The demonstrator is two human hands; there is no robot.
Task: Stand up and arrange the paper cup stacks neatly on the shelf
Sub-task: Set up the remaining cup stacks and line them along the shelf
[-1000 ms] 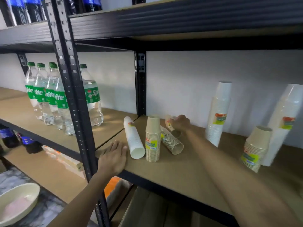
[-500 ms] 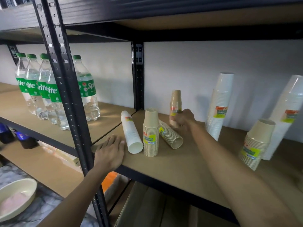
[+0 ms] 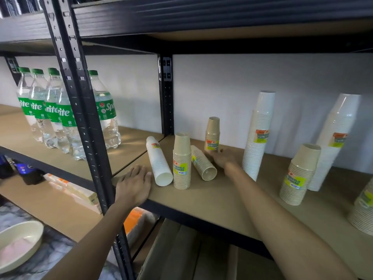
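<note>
Nearest, the left hand point(image 3: 134, 184) lay flat on the front edge of the shelf point(image 3: 212, 201), its fingers straight and holding nothing. Just right of it a white cup stack point(image 3: 158, 161) lay on its side, beside an upright tan stack point(image 3: 181, 161). A tipped tan stack point(image 3: 202, 163) lay just right of that. Farther in, the right hand point(image 3: 223, 158) was blurred, its fingers loosely spread and gripping nothing, just beside the base of a small tan stack point(image 3: 212, 136) standing upright near the back wall. To the right a tall white stack point(image 3: 258, 134) leaned slightly.
</note>
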